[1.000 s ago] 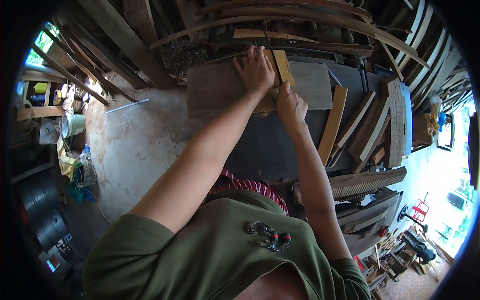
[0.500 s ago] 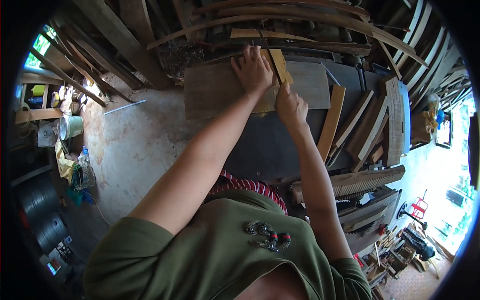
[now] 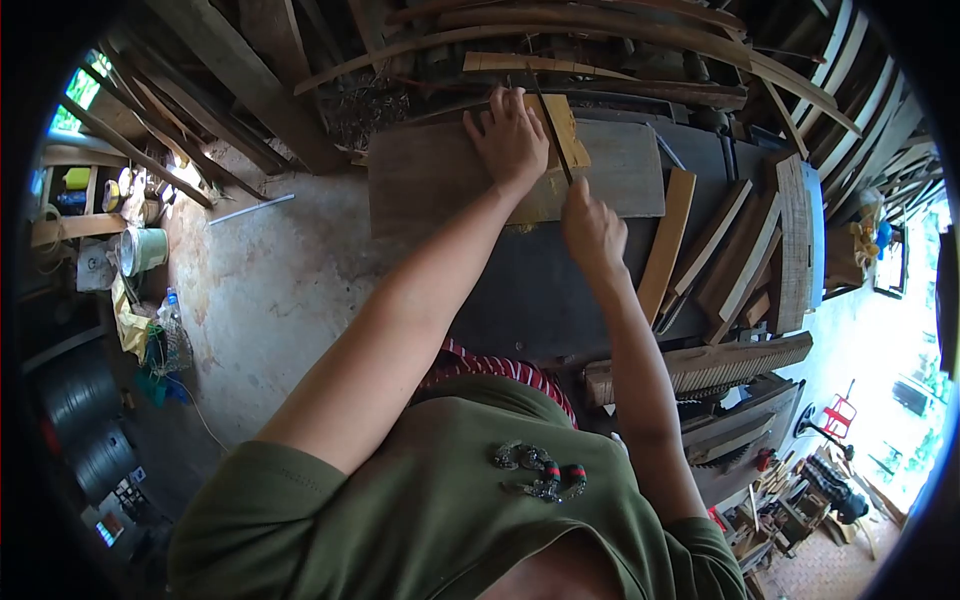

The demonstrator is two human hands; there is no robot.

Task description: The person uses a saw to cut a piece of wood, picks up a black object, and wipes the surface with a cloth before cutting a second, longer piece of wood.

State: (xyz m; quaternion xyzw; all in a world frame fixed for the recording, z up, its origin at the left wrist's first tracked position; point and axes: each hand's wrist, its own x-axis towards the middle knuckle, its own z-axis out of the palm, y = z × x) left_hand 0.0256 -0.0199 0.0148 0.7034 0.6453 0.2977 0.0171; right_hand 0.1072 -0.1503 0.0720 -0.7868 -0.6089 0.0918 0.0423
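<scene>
My left hand (image 3: 508,142) lies spread on a yellow piece of wood (image 3: 566,122), its fingers stretched toward the far edge. That yellow wood rests across a wide grey-brown board (image 3: 630,165) and has a ragged right edge. In my right hand (image 3: 596,228), closed in a fist, is one end of a long, narrow dark blade (image 3: 552,125). The blade slants away from me over the yellow wood, just right of my left hand. Its handle is hidden inside the fist. Yellowish dust (image 3: 540,207) shows on the board near me.
Curved wood strips (image 3: 690,245) lie on the dark table (image 3: 510,295) to the right. Long timbers (image 3: 600,25) are stacked beyond the board. A round saw blade (image 3: 720,457) sits below right. At left stand a white bucket (image 3: 143,252) and bare floor (image 3: 260,290).
My right hand has drawn the dark blade back toward me and slightly right. My left hand stays in place on the yellow wood.
</scene>
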